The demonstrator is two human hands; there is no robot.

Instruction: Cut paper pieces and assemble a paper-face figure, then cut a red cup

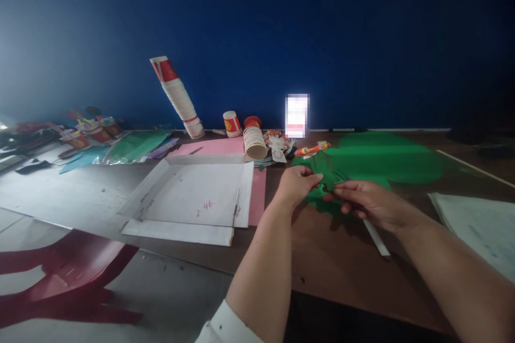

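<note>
My left hand (296, 186) is closed in a pinch on a small green paper piece (323, 167), which has thin dark lines on it. Facing it, my right hand (368, 202) pinches the lower right edge of the same piece, its other fingers curled beneath. Some thin dark shape shows by the right fingertips, too blurred to name. Just behind both hands a larger green sheet (394, 153) lies on the brown table (322, 268). A narrow white strip (377, 238) pokes out from under my right hand.
Left of my arms lies a shallow white cardboard tray (189, 193) over pink paper (257, 201). Paper cups (181, 99) lean in a tall stack by the blue wall. A white sheet (475, 230) lies at right, a thin stick (477, 169) beyond it. A red chair (72, 268) stands front left.
</note>
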